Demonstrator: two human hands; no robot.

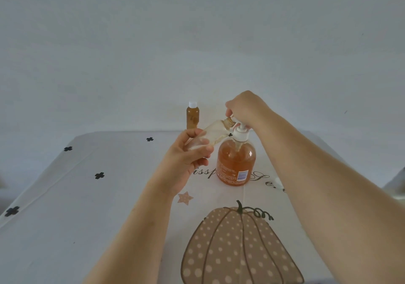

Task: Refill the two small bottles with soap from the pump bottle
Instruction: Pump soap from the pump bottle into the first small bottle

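Pump bottle (236, 163) upright at frame centre, clear plastic w/ amber soap to approx the shoulder, white pump head on top. Label on lower front: white patch w/ blue barcode-like block, fine print too small to read, no brand legible. Right hand (245, 108) closed down over the pump head from above, fingers curled on the nozzle, arm coming in from lower right. Empty small bottle (207, 137) clear, uncapped, tilted w/ mouth up-right, touching or just under the nozzle tip; a little amber at the neck. Left hand (188, 154) wrapped round its lower half, thumb on the near side, firm hold, arm in from bottom centre. Filled small bottle (192, 117) upright further back, left of the pump, white cap on, amber nearly to the top, apart from both hands. Small white round thing (277, 182) on the cloth just right of the pump bottle, half hidden by the right forearm, poss. a cap, can't tell. Tablecloth (87, 207) white w/ black clover marks at left, beige star, dotted pumpkin print bottom centre; script lettering behind the pump, partly covered, reads "iss" left and "Se" right. Plain pale wall (197, 32) across upper frame.
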